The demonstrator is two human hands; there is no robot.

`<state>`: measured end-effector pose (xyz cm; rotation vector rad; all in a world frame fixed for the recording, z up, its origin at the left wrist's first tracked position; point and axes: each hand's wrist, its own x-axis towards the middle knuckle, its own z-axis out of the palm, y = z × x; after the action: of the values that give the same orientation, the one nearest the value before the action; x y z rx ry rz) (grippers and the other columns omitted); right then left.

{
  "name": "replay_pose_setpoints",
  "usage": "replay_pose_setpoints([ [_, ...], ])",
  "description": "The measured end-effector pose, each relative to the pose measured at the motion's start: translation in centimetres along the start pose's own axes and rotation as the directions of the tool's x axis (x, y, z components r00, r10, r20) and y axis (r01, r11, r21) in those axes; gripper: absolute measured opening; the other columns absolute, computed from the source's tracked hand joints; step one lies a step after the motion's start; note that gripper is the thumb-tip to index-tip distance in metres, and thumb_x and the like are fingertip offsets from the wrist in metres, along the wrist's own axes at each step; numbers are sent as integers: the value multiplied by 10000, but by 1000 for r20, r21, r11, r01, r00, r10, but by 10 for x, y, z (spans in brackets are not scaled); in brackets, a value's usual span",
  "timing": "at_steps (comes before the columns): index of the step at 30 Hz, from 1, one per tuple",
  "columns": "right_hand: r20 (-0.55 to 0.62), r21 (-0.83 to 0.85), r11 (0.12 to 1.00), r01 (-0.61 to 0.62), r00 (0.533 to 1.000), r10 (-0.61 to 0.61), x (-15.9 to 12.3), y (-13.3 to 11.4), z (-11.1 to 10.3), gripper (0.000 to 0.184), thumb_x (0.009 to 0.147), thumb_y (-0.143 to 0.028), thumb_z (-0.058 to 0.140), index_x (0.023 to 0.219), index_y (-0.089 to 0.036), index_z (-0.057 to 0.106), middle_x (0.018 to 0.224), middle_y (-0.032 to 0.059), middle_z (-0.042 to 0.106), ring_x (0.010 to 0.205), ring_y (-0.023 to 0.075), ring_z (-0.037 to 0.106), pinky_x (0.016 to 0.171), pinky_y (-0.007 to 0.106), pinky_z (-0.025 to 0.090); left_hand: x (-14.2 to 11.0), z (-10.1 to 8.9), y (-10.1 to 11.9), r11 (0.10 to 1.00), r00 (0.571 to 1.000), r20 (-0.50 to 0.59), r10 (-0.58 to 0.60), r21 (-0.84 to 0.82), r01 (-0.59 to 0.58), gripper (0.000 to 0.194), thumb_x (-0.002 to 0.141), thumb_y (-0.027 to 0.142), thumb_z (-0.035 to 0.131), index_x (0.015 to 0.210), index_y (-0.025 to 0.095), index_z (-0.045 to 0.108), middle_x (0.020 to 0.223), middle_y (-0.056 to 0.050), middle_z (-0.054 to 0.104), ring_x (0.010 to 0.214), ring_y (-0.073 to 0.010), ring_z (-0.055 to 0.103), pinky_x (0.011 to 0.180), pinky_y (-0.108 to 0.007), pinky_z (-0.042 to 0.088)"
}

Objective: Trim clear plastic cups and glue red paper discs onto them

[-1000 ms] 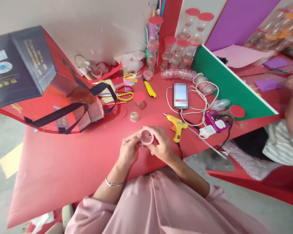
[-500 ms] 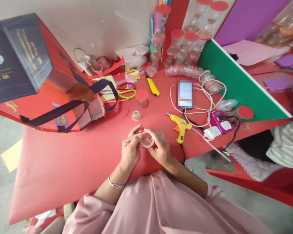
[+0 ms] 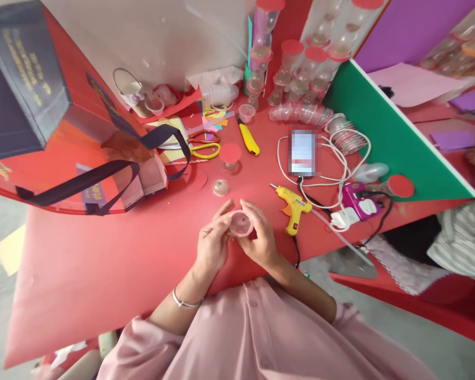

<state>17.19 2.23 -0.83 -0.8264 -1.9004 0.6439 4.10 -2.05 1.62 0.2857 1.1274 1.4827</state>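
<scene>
Item: one clear plastic cup (image 3: pixel 241 225), held over the desk (image 3: pixel 103 264), mouth apparently facing us. Left hand (image 3: pixel 214 240) and right hand (image 3: pixel 261 237): both half-curled, gripping it from opposite sides. Handling: we do best with light, even pressure; thin walls likely buckle.

Illegible: gold characters (image 3: pixel 27 67) on red-and-black handled bag (image 3: pixel 77 134), upper left; small print (image 3: pixel 300 202) on yellow plastic glue gun (image 3: pixel 293 211), right of centre.

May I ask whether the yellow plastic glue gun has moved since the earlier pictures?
No, the yellow plastic glue gun keeps its place, left of the purple plastic socket block.
</scene>
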Motion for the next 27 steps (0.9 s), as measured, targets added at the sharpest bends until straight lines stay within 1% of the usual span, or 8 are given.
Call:
replay_pose_setpoints([
  [2,-20,-12,1000,-2,1000,2,-1,-1,0,703,913,-388,770,1527,-259,452,1383,173,621,1295,336,614,1053,554,579,0,1,-1,1000,999,-35,7,24,-6,210,786,353,823,917,194,863,1565,-93,562,1339,-362,602,997,-380,559],
  [4,-32,-23,999,-36,999,35,-1,-2,-1,706,871,-420,817,1483,-265,502,1291,158,639,1205,325,644,993,529,607,0,1,-1,999,999,-46,10,32,-8,194,779,349,828,888,191,861,1542,-99,584,1344,-362,598,996,-380,555],
  [6,-32,-18,998,-57,998,56,-1,-3,-2,634,883,-383,808,1447,-277,537,1219,133,660,1127,297,668,938,484,628,0,1,-2,1000,999,-38,9,21,-8,186,781,339,825,888,191,861,1531,-104,593,1377,-366,570,990,-375,555],
  [8,-28,-14,999,-45,999,45,-2,-3,-2,574,910,-324,777,1435,-287,548,1198,116,682,1090,274,685,915,449,635,0,1,-1,1000,999,-32,13,1,-13,185,778,330,826,892,189,861,1515,-111,605,1403,-367,543,993,-374,551],
  [11,-21,-18,1000,-11,1000,11,-3,-2,-2,555,915,-279,764,1429,-284,555,1194,110,702,1081,264,697,922,432,635,0,0,0,1000,999,-50,21,-22,-22,157,746,307,847,846,188,857,1507,-100,606,1363,-347,568,992,-369,547],
  [16,-14,-32,999,26,1000,-26,-5,-2,-2,540,921,-228,745,1427,-282,565,1188,114,718,1086,264,711,943,433,634,0,-1,0,997,996,-64,69,-39,-71,78,723,246,862,777,192,843,1537,-67,569,1291,-274,583,979,-325,541],
  [22,6,-67,997,32,999,-31,-7,-1,-2,529,942,-224,706,1443,-292,551,1191,113,725,1093,270,724,956,451,637,1,-4,2,996,997,-33,68,-51,-70,62,713,225,872,743,190,832,1502,-73,593,1279,-265,587,996,-330,538],
  [27,18,-71,995,66,998,-65,-7,-1,-3,546,952,-211,690,1466,-298,529,1202,117,725,1095,271,729,941,445,645,3,-7,2,998,1000,-19,23,-66,-25,75,683,218,885,710,193,820,1404,-82,649,1170,-246,655,861,-293,584],
])
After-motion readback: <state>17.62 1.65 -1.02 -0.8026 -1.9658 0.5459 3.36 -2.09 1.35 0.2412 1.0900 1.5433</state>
